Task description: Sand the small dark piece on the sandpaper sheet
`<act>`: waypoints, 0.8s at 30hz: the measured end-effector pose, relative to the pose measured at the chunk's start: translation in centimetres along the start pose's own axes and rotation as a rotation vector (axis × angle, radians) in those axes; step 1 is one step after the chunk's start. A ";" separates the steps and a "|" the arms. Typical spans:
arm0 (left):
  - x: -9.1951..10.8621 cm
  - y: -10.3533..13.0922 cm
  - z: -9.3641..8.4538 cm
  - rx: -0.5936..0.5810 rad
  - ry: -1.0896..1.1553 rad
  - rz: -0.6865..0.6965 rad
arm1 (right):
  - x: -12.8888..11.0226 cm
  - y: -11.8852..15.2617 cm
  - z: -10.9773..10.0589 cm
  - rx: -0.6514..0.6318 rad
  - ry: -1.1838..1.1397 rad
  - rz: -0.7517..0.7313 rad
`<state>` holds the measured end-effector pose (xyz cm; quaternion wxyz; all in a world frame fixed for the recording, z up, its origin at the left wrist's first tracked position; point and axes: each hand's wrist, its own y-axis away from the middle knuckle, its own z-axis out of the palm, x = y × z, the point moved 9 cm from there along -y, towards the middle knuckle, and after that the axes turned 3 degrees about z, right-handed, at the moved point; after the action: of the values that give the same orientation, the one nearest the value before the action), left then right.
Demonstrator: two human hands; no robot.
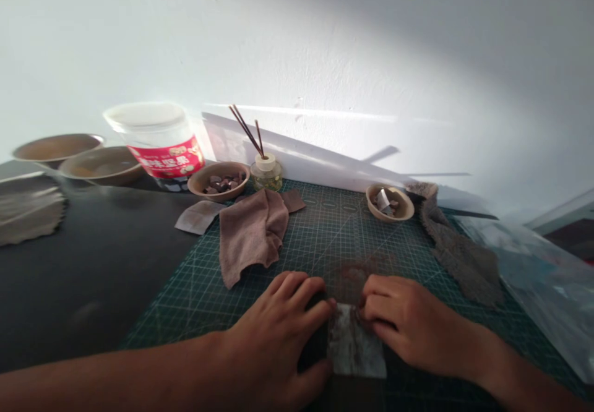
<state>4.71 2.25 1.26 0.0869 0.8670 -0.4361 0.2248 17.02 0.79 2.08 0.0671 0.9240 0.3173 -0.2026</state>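
A small, whitish rectangular sheet (355,347) with brownish streaks lies on the green cutting mat (325,239). My left hand (283,331) rests at its left side, fingers apart, with a fingertip on the upper left corner and the thumb near the lower left edge. Over the sheet's upper right part, my right hand (403,322) is closed with its fingers pinched together. Whatever the pinch holds is hidden by the fingers. Reddish-brown smears (357,270) mark the mat just beyond the sheet.
A brown cloth (255,232) lies left of centre. Behind it stand a bowl of stones (218,180), a reed diffuser (266,174) and a plastic tub (162,146). At right are a smaller bowl (390,205), a grey cloth (464,257) and clear plastic (547,282). More bowls (99,164) stand far left.
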 end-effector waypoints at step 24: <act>0.2 -0.2 0.0 -0.015 -0.031 0.009 | -1.5 0.4 -0.3 0.089 0.070 -0.184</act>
<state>4.98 2.23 1.32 0.0853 0.8678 -0.4431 0.2083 16.26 -0.25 2.95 -0.0041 0.8996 0.3935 -0.1893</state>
